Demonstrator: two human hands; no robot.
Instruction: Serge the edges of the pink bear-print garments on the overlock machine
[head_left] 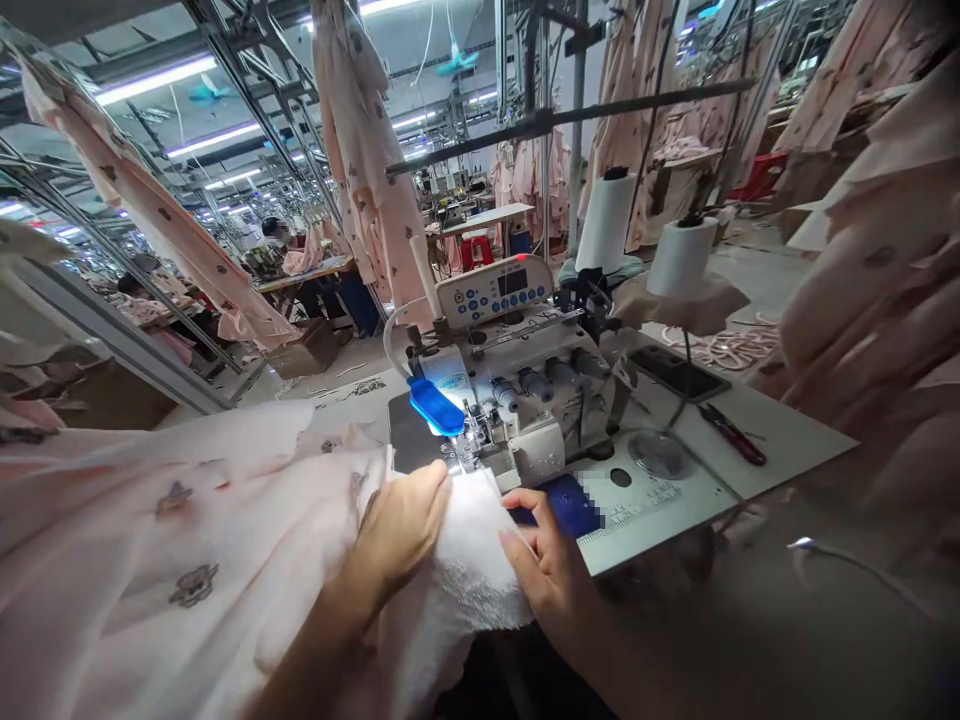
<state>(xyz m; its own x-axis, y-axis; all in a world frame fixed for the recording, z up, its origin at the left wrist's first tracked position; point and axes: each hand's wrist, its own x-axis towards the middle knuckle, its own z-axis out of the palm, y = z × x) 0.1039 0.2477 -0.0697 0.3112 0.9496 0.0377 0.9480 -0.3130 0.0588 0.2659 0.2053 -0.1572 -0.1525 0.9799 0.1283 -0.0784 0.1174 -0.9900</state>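
Observation:
An overlock sewing machine [510,390] stands on the table, its lamp lighting the needle area beside a blue guard [436,405]. White fluffy fabric [476,545] reaches up to the presser foot. My left hand [405,515] is closed on the fabric just in front of the foot, with pale pink printed cloth [247,560] spread to its left. At the fabric's right edge is my right hand [546,555], thumb and fingers curved apart; whether it pinches the edge is hard to see.
On the tabletop at right lie thread snips [731,435], a dark phone [679,370] and a clear round dish [661,453]. Two white thread cones [606,222] stand behind the machine. Pink cloth [367,150] hangs from rails. People sit at machines in the background.

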